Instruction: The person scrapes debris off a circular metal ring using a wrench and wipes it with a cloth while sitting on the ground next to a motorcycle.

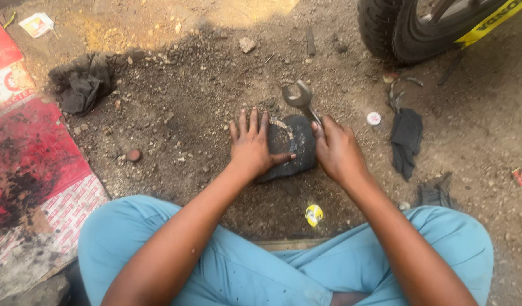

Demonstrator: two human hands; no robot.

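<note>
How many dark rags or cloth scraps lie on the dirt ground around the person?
3. One crumpled rag lies upper left by the red sheet; one black cloth right of the right hand; one small scrap by the right knee. Others may be hidden.

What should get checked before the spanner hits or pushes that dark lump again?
1. Right hand grips the open-ended spanner: ok.
2. Left hand pins the dark flat stone: ok.
3. Left thumb clear of the metal ring on the stone: not ok, it lies just below it.
4. Stone sits steady on the dirt ground: cannot tell.
5. Motorcycle tyre away from the hands: ok.
</note>
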